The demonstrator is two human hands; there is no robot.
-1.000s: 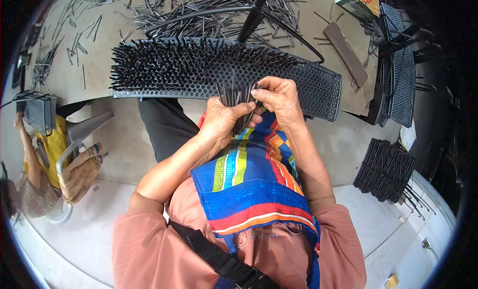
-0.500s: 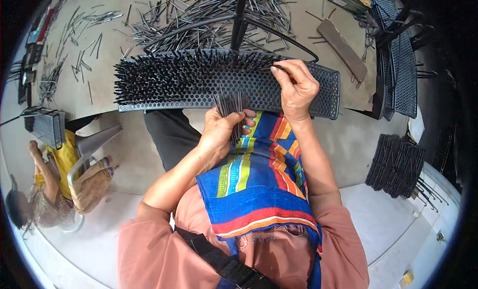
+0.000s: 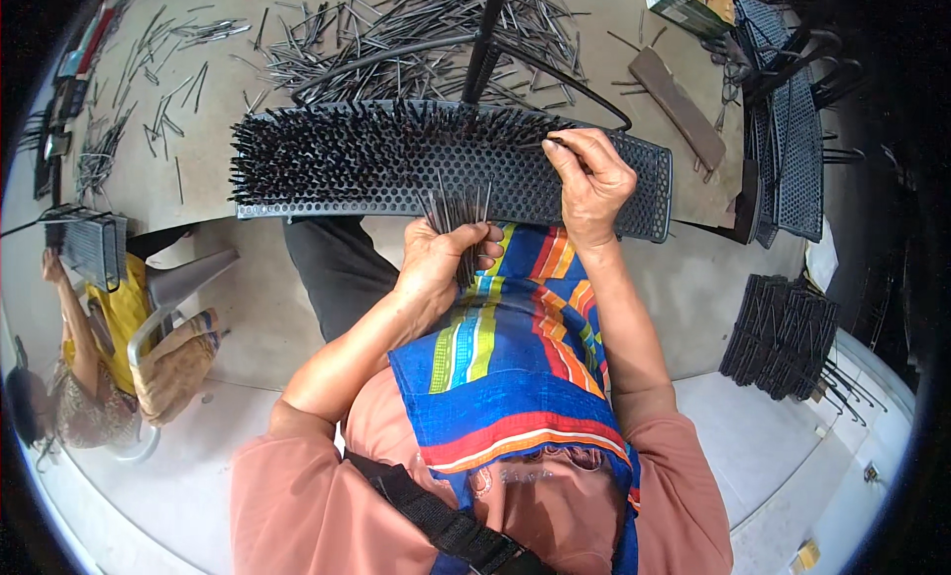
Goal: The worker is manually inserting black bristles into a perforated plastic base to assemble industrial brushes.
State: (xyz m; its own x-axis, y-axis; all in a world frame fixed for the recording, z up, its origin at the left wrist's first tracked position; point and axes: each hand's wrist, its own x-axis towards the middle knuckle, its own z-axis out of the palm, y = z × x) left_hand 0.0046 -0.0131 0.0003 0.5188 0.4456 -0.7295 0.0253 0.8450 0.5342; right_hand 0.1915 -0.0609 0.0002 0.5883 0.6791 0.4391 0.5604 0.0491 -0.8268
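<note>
From afar, I judged that the loosely fanned rods [image 3: 456, 213] clasped in my left hand [image 3: 431, 258] could slip beside the holed panel [image 3: 520, 191] over the tabletop's [image 3: 213, 169] near edge, while my right hand [image 3: 597, 184] pinched, contents unclear.

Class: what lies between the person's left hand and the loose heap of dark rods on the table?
In the head view, a perforated panel with dark bristles lies between the left hand, holding thin rods, and the heap.
</note>
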